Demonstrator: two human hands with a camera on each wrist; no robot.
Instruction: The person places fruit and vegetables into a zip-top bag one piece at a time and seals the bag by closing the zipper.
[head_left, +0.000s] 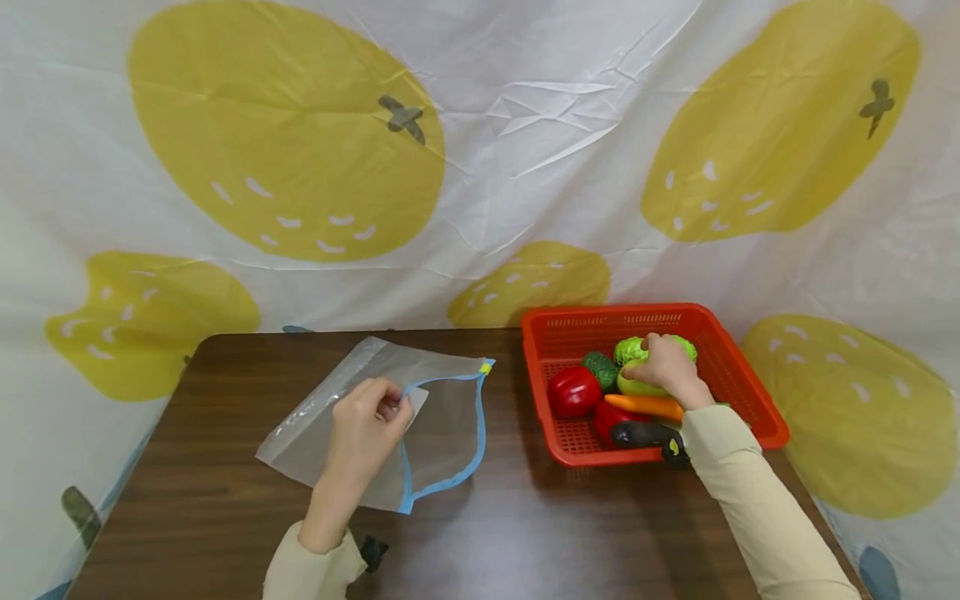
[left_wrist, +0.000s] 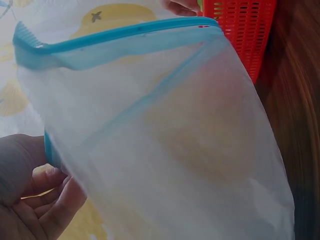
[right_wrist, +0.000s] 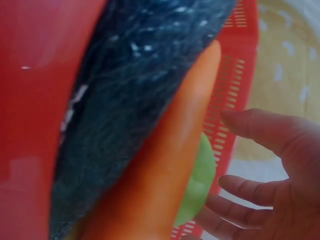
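At the left of the table in the head view, my left hand (head_left: 367, 425) pinches the edge of a clear zip bag (head_left: 450, 433) with a blue seal, whose mouth gapes toward the right. The left wrist view shows thumb and fingers on the bag's blue rim. My right hand (head_left: 670, 367) reaches into a red basket (head_left: 543, 417), over a smooth light-green item (head_left: 633, 382) and a bumpy green vegetable (head_left: 628, 350). Seen from the right wrist, the thumb and fingers (right_wrist: 245, 190) are spread beside the smooth green item (right_wrist: 200, 182); no grip shows.
Also in the basket are a shiny red fruit or vegetable (head_left: 575, 392), a dark-green bumpy item (head_left: 600, 369), a carrot (head_left: 645, 406), another red piece (head_left: 609, 421) and an eggplant (head_left: 637, 433). A fruit-printed cloth (head_left: 510, 192) hangs behind the brown table (head_left: 210, 433).
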